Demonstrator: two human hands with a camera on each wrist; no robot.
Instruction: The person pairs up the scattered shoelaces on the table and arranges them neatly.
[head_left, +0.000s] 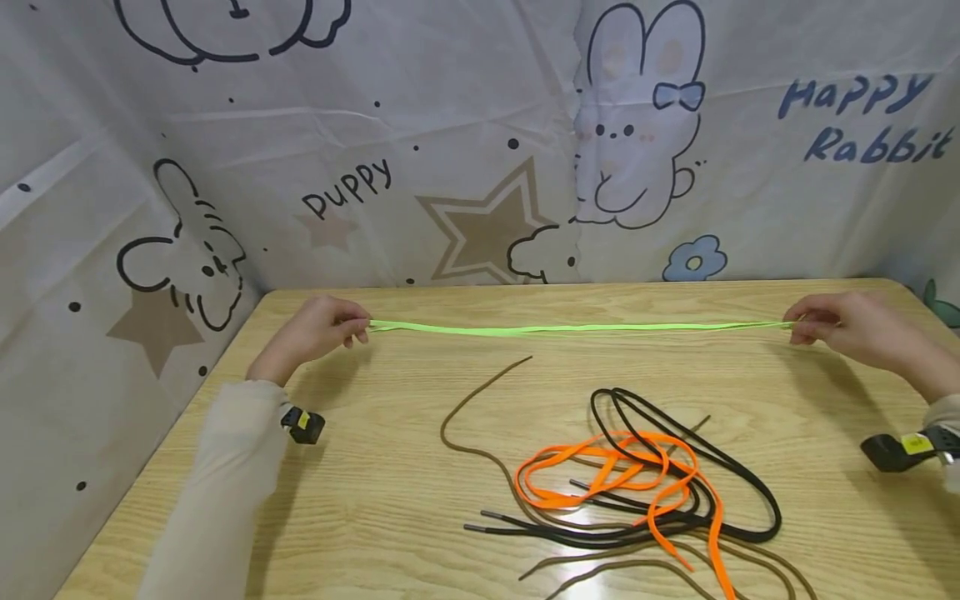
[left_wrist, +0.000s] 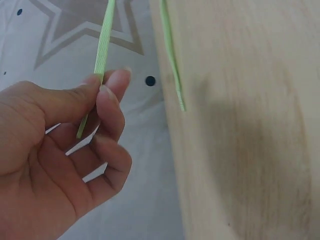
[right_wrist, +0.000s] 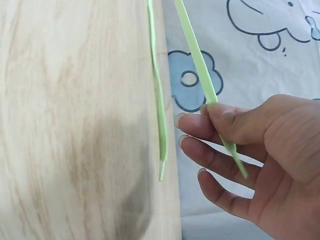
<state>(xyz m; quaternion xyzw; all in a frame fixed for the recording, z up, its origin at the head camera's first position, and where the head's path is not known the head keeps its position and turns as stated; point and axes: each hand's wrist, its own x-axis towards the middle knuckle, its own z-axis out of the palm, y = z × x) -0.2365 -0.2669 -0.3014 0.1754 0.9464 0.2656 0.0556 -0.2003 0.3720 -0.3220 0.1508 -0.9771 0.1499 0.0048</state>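
Observation:
A flat neon-green shoelace (head_left: 480,330) is stretched nearly straight across the back of the table. My left hand (head_left: 324,323) pinches one end between thumb and fingers; a short tip pokes out below in the left wrist view. At the other end, my right hand (head_left: 840,325) pinches it likewise, its tip hanging past the thumb. A second green strand (left_wrist: 172,60) lies on the wood beside the held one, its loose end visible. In the right wrist view, a green strand (right_wrist: 159,110) also ends on the table. From the head view the strands nearly overlap.
Nearer the front lies a tangle of laces: an orange flat lace (head_left: 551,502), black round laces (head_left: 738,471) with metal-like tips, and brown thin laces (head_left: 491,457). The wooden table (head_left: 375,467) meets a printed cloth (head_left: 465,100) at its back and left.

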